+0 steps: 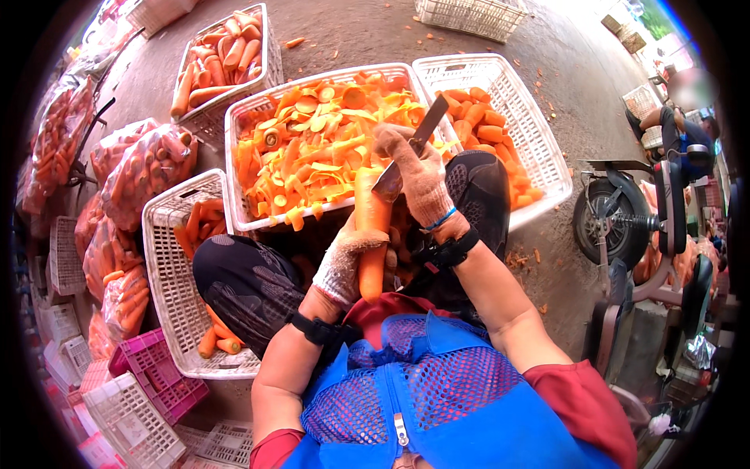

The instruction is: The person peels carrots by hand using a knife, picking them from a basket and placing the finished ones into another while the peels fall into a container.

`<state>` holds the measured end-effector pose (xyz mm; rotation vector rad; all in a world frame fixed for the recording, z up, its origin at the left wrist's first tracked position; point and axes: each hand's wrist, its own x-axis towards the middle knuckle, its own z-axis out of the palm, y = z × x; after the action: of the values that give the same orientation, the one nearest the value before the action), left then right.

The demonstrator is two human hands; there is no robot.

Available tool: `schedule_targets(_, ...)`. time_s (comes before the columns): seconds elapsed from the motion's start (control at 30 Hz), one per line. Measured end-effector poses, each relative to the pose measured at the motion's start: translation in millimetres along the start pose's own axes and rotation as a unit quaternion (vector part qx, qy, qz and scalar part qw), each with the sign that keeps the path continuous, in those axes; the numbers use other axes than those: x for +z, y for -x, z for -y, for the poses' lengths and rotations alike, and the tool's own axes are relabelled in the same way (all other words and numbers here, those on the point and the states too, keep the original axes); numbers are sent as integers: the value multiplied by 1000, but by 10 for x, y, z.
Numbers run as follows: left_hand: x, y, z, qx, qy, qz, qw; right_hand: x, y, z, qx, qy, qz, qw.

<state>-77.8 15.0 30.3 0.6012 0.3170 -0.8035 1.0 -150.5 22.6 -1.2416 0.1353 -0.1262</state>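
Note:
My left hand (341,262), in a whitish work glove, is wrapped round a large orange carrot (372,270) that stands lengthwise before my chest. In my right hand (418,176), gloved in pinkish fabric, is a knife (428,125). Its dark end sticks out above my fist, and its metal blade meets the carrot near the upper end. Just beyond my hands, a white crate (232,168) is heaped with carrot peelings (312,148) and cut ends. Peeled carrot pieces (480,117) fill part of a second white crate (551,160) on the right.
At the left stands a crate (160,289) with some carrots. Farther off is a crate of whole carrots (223,55). Bagged carrots (148,172) pile up on the left, by a magenta crate (164,375). A parked two-wheeler (613,215) and another person (691,148) are at right.

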Motion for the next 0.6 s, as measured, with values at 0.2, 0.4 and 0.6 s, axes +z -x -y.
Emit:
schedule_targets(0.2, -167, -44, -13, 16, -29, -6, 999, 75, -6, 229, 57, -53, 16, 997)
schedule_targets(0.4, -178, -118, -50, 57, -87, -11, 995, 301, 226, 84, 145, -114, 48, 982)
schedule_targets(0.6, -67, -126, -142, 75, -100, -8, 992, 446, 181, -5, 110, -76, 58, 989)
